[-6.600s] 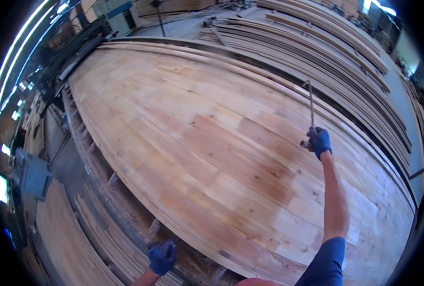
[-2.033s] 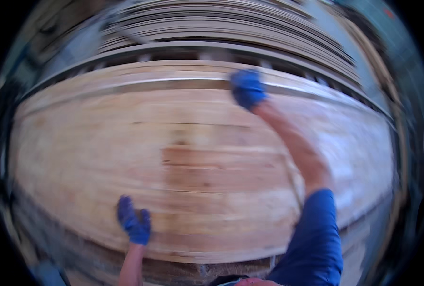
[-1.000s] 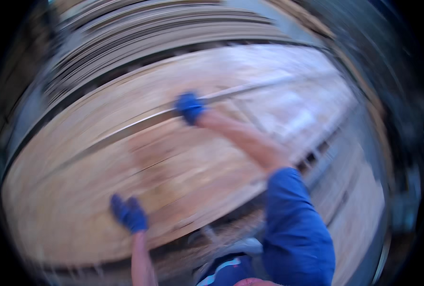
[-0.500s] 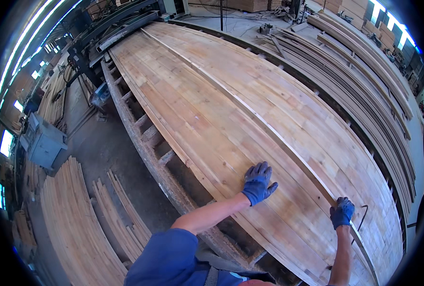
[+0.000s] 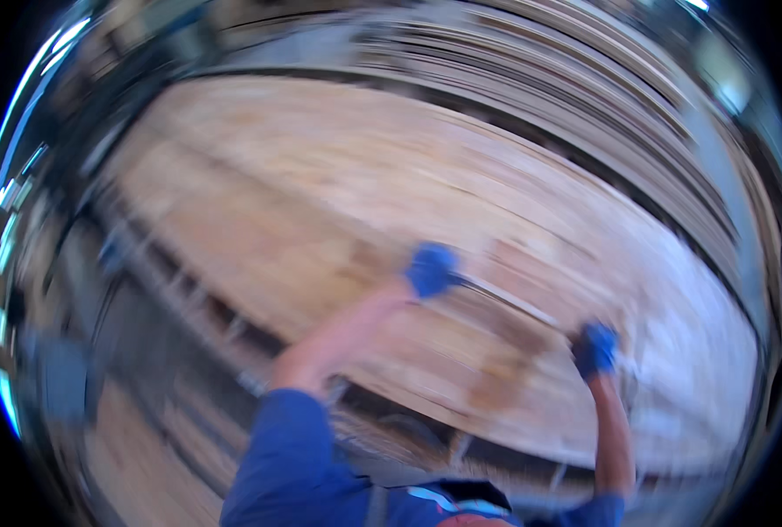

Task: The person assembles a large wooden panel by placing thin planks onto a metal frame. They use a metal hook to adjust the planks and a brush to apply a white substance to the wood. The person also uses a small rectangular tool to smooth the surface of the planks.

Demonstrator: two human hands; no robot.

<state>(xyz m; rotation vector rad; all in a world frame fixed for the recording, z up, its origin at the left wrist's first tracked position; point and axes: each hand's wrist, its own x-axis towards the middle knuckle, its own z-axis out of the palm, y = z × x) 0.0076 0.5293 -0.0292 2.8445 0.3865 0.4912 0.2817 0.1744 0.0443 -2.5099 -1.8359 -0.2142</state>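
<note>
Motion smears the whole picture. My left hand (image 5: pixel 432 270), in a blue glove, looks closed at a long thin wooden strip (image 5: pixel 515 305) over the panel. Its single fingers are blurred. Also gloved in blue, my right hand (image 5: pixel 596 350) is closed on the strip closer to me and further right. Between the two hands the strip shows as a pale line; beyond my left hand it fades into the blur. Beneath lies a broad panel of joined wooden boards (image 5: pixel 259 220), with darker brown patches near my hands.
The panel rests on a frame with crossbars (image 5: pixel 219 316) along its near left side. Long stacked timbers (image 5: pixel 531 79) lie past its far edge. At the lower left, pale boards (image 5: pixel 145 448) are on the floor near a grey-blue cabinet (image 5: pixel 64 378).
My left hand has lifted from lying flat on the boards and closed at the strip. My right hand keeps its hold. The whole view has swung to the right.
</note>
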